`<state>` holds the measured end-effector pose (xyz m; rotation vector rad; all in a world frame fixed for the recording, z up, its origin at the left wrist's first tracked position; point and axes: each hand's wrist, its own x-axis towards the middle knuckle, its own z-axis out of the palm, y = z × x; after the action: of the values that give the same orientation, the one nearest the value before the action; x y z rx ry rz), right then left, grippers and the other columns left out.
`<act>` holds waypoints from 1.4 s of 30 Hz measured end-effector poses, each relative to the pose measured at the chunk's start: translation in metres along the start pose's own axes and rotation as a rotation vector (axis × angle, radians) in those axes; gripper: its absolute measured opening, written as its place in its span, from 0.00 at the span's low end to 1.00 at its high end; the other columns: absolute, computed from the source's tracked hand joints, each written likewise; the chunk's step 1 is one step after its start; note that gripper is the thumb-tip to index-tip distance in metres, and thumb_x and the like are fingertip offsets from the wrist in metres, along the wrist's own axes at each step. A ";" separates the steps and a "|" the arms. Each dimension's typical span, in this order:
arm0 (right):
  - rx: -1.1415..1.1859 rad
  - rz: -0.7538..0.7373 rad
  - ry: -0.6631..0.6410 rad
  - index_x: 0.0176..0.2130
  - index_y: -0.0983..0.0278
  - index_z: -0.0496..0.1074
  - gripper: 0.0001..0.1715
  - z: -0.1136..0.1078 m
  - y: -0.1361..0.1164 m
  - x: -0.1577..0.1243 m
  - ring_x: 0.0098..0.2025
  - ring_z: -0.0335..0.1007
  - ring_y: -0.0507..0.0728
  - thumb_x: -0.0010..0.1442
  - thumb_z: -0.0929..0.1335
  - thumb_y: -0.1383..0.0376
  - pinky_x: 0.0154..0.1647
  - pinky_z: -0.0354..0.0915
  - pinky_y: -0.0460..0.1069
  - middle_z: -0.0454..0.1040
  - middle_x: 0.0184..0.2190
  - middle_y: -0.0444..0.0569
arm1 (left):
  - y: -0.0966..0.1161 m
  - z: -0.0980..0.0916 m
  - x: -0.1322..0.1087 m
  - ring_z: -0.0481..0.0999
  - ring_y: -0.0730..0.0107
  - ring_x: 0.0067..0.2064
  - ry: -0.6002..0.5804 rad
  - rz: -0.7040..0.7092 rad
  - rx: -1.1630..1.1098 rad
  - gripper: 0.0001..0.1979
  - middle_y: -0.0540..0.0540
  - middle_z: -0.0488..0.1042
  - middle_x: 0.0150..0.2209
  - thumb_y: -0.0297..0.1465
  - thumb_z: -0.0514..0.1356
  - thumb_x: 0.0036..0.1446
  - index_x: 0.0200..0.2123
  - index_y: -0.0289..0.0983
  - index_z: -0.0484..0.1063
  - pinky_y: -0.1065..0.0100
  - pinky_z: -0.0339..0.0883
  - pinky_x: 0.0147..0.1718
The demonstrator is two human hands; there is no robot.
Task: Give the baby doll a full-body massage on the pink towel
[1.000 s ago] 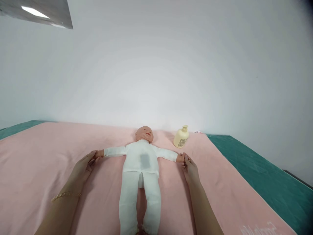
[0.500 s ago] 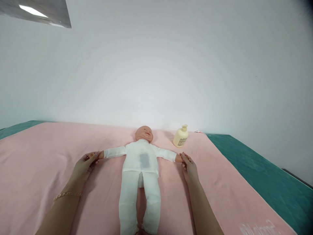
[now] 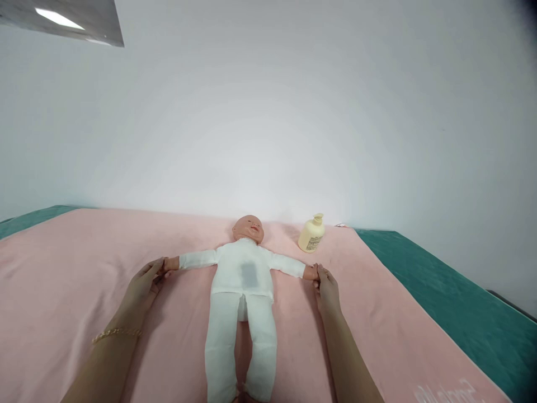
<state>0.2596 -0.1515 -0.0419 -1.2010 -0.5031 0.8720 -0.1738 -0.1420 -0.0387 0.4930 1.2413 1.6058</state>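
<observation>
A baby doll (image 3: 242, 274) with a white cloth body and a grey patch on its front lies on its back, arms stretched out to both sides. My left hand (image 3: 146, 284) pinches the doll's hand (image 3: 171, 263) on the left, a chain bracelet on my wrist. On the other side, the fingers of my right hand (image 3: 327, 288) are closed on the doll's hand (image 3: 310, 272) there. The doll's feet are partly cut off by the lower frame edge.
A pale yellow pump bottle (image 3: 311, 233) stands beyond the doll's arm on the right. Under everything is a pink cloth (image 3: 176, 341), spread over a green surface (image 3: 444, 291) whose edges show at both sides. A white wall (image 3: 268, 112) rises behind.
Both my hands have shifted slightly outward towards the tips of the doll's hands, so more of those hands shows. The doll and the bottle have stayed in place.
</observation>
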 end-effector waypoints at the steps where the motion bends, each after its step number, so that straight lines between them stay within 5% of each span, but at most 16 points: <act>1: 0.012 0.006 -0.005 0.32 0.67 0.73 0.25 -0.001 0.001 0.001 0.17 0.49 0.45 0.40 0.76 0.52 0.14 0.43 0.41 0.61 0.15 0.37 | -0.002 -0.002 0.003 0.75 0.75 0.29 -0.002 -0.001 -0.005 0.05 0.47 0.76 0.30 0.28 0.60 0.58 0.34 0.35 0.76 0.76 0.73 0.30; 6: 0.061 0.041 -0.053 0.38 0.66 0.76 0.24 -0.004 0.003 0.005 0.19 0.53 0.46 0.41 0.76 0.58 0.14 0.48 0.42 0.74 0.26 0.43 | -0.009 -0.009 0.012 0.77 0.74 0.29 -0.024 -0.003 -0.004 0.05 0.46 0.77 0.30 0.27 0.60 0.58 0.34 0.35 0.76 0.77 0.73 0.30; 12: 0.137 0.066 -0.131 0.34 0.66 0.77 0.21 -0.005 -0.001 0.005 0.23 0.59 0.46 0.39 0.79 0.61 0.19 0.59 0.42 0.75 0.33 0.46 | 0.000 -0.003 0.002 0.75 0.77 0.29 -0.077 -0.020 -0.004 0.05 0.46 0.76 0.31 0.24 0.62 0.56 0.37 0.34 0.76 0.77 0.73 0.32; 18: 0.032 0.054 -0.105 0.36 0.66 0.77 0.25 -0.004 -0.005 -0.001 0.20 0.57 0.46 0.38 0.79 0.59 0.18 0.58 0.43 0.72 0.25 0.43 | 0.008 0.003 -0.013 0.73 0.75 0.26 -0.083 -0.022 0.068 0.05 0.48 0.74 0.26 0.27 0.64 0.53 0.36 0.34 0.75 0.77 0.71 0.26; 30: -0.040 0.017 -0.084 0.28 0.69 0.74 0.26 0.001 -0.008 -0.005 0.16 0.46 0.45 0.39 0.77 0.50 0.14 0.41 0.43 0.62 0.14 0.38 | 0.006 0.002 -0.009 0.73 0.75 0.26 -0.022 0.013 0.135 0.06 0.48 0.73 0.26 0.31 0.64 0.55 0.31 0.34 0.71 0.76 0.71 0.26; 42: 0.107 0.072 -0.061 0.33 0.66 0.76 0.19 -0.002 0.001 0.003 0.20 0.58 0.46 0.39 0.78 0.61 0.18 0.60 0.42 0.71 0.24 0.41 | -0.003 -0.005 0.004 0.76 0.74 0.30 -0.061 -0.035 -0.010 0.06 0.45 0.76 0.32 0.26 0.58 0.58 0.36 0.34 0.75 0.75 0.74 0.30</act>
<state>0.2624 -0.1500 -0.0440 -1.1029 -0.4582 0.9876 -0.1783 -0.1408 -0.0443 0.5072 1.1899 1.5558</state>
